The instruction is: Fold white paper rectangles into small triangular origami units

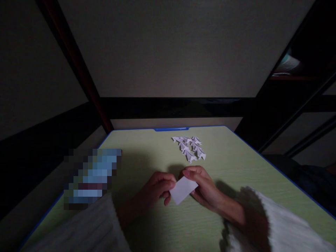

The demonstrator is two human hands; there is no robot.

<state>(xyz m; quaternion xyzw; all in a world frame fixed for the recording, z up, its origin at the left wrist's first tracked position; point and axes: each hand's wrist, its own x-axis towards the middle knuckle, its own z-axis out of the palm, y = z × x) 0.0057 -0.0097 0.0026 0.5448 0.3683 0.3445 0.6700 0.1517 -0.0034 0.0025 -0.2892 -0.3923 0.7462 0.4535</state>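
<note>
A small white piece of paper (183,190) is held between my two hands, just above the table. My left hand (160,185) pinches its left corner between thumb and fingers. On the other side, my right hand (203,185) grips the upper right part, thumb on top and fingers underneath. The paper looks flat and roughly rectangular; whether it is folded in layers I cannot tell. Beyond my hands lie several small folded white paper pieces (189,155), pointed and pleated, gathered in a loose cluster.
The light green table (141,143) has a blue rim and a blue handle (172,129) at its far edge. A blurred-out, pixelated object (97,175) rests at the left side. Behind the table stand pale panels (168,52) with dark frames.
</note>
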